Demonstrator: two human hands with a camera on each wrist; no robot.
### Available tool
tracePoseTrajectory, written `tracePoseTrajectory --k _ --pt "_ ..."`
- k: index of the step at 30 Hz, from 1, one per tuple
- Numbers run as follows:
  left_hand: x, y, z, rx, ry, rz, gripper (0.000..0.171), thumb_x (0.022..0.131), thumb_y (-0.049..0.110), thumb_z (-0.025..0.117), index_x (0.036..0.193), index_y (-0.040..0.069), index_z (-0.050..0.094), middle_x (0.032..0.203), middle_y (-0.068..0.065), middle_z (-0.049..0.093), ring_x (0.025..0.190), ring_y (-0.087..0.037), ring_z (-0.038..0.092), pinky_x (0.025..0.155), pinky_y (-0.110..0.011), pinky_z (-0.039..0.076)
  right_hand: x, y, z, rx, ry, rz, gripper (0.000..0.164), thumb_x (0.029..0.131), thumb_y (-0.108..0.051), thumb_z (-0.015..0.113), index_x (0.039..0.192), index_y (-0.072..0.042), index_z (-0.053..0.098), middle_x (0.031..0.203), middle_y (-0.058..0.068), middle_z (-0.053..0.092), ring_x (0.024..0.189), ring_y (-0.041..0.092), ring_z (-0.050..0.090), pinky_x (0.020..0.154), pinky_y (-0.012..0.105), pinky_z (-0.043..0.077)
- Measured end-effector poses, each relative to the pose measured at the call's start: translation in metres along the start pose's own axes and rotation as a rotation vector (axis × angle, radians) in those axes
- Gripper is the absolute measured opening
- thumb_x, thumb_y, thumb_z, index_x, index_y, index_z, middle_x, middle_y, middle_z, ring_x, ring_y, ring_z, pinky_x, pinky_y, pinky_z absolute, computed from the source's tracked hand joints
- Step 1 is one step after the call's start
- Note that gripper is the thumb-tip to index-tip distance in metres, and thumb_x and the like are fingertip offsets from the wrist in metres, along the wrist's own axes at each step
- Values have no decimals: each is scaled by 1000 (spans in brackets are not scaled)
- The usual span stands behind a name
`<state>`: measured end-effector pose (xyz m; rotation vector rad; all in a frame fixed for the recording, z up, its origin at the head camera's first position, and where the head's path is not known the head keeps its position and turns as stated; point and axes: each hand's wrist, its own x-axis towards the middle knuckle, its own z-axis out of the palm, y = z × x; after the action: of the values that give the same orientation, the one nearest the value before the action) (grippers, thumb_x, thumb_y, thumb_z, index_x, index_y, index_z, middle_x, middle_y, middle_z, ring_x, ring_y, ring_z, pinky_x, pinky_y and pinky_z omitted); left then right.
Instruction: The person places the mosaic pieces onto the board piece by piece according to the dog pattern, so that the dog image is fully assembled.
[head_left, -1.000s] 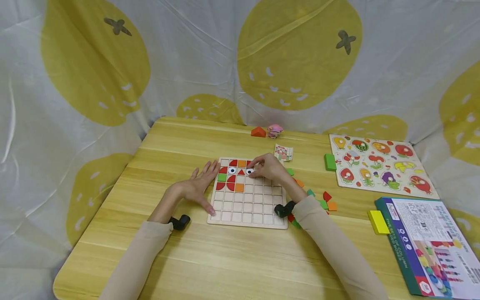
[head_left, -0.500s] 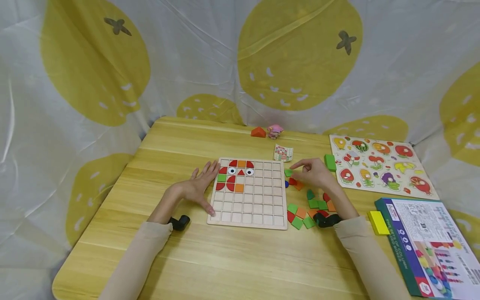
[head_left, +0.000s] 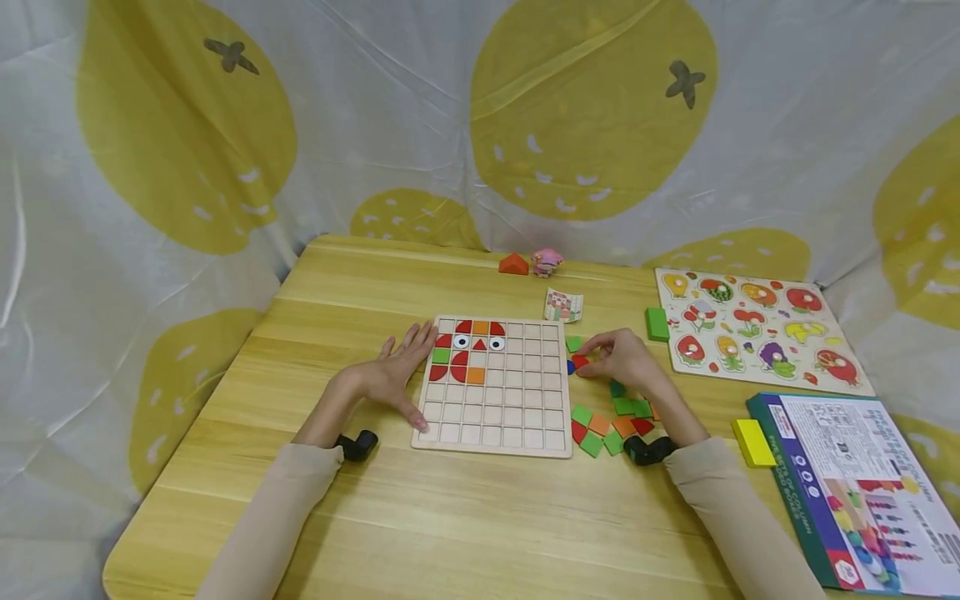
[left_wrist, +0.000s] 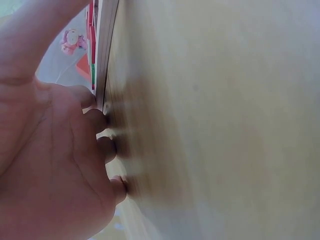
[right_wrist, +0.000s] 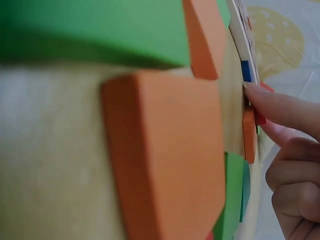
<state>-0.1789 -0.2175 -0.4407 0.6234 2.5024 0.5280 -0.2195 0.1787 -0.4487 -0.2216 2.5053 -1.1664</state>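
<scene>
A wooden grid board [head_left: 517,408] lies mid-table, with red, orange and green tiles and two eye tiles [head_left: 497,342] in its upper left squares. My left hand [head_left: 390,383] rests at the board's left side, fingers spread and thumb on its lower left corner. In the left wrist view, the fingertips of that hand [left_wrist: 55,140] come down along the board's edge. To the right of the board, my right hand [head_left: 626,360] pinches a red tile [head_left: 581,362] between thumb and index finger. A blue piece [right_wrist: 246,71] and an orange tile [right_wrist: 249,134] lie close by those fingertips.
Several loose tiles [head_left: 592,444] are scattered right of the board. A small pattern card [head_left: 563,306] lies behind it. Further back stand a red block [head_left: 513,264] and a pink figurine [head_left: 547,262]. At right are a fruit puzzle [head_left: 757,321], green block [head_left: 657,325], yellow block [head_left: 753,443] and box [head_left: 862,492].
My right hand has left the second eye tile on the board, moved right to the loose tiles and taken a red tile between its fingers. The left hand has stayed in place.
</scene>
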Motion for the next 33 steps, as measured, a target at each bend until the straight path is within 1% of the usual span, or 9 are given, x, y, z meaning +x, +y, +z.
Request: tracePoseTrajectory --k 5,10,13,15,19,22,26,29,33 --pt "0 -2 0 -5 0 -1 150 54 55 88 154 8 -13 160 -14 -23 148 -38 -20 116 -66 -9 1 -2 0 13 -1 1 27 75 -21 83 97 -8 75 54 -3 34 51 15 30 50 25 27" --pt "-2 -2 -1 -5 -9 -8 150 54 55 88 154 8 -13 160 -13 -24 148 -36 -21 116 -65 -11 5 -10 4 104 -19 14 28 75 -21 83 98 -9 74 54 -4 32 50 12 27 48 24 25" --pt "-2 -4 0 -13 -8 -6 150 54 55 88 154 8 -13 160 -13 -24 148 -37 -21 116 -65 -11 11 -25 13 136 -13 32 26 73 -20 84 96 -11 74 54 -5 30 50 12 25 46 24 22" --pt "-1 -5 1 -14 -2 1 150 54 55 88 154 7 -13 160 -14 -23 148 -37 -20 115 -66 -10 17 -37 22 137 1 41 25 72 -19 85 94 -11 75 53 -5 30 50 13 26 47 24 22" --pt "0 -4 1 -4 -2 7 150 53 56 88 154 7 -13 160 -15 -23 148 -38 -20 116 -66 -9 30 -56 40 124 38 28 26 71 -18 86 93 -10 76 50 -5 35 49 13 29 47 25 26" --pt "1 -3 2 4 -1 11 150 53 57 87 154 7 -13 160 -15 -23 148 -38 -19 116 -66 -9 39 -65 52 120 60 11 27 69 -17 87 92 -8 76 48 -5 39 47 12 32 47 25 28" --pt "2 -3 3 4 4 19 150 53 57 87 154 7 -12 160 -15 -22 148 -38 -19 116 -66 -9 44 -67 60 128 83 9 26 68 -14 87 91 -7 76 47 -4 43 46 12 34 46 24 27" --pt "2 -3 2 0 2 18 151 53 57 87 154 7 -13 160 -15 -23 148 -38 -19 116 -66 -9 45 -65 60 126 92 14 24 69 -14 87 90 -8 77 53 -3 48 49 12 34 46 24 26" --pt "0 -2 1 1 -2 10 151 53 56 87 154 8 -13 160 -14 -23 148 -36 -20 116 -64 -10 47 -62 59 116 83 23 20 71 -15 86 89 -10 79 54 -3 47 50 11 32 46 24 24"
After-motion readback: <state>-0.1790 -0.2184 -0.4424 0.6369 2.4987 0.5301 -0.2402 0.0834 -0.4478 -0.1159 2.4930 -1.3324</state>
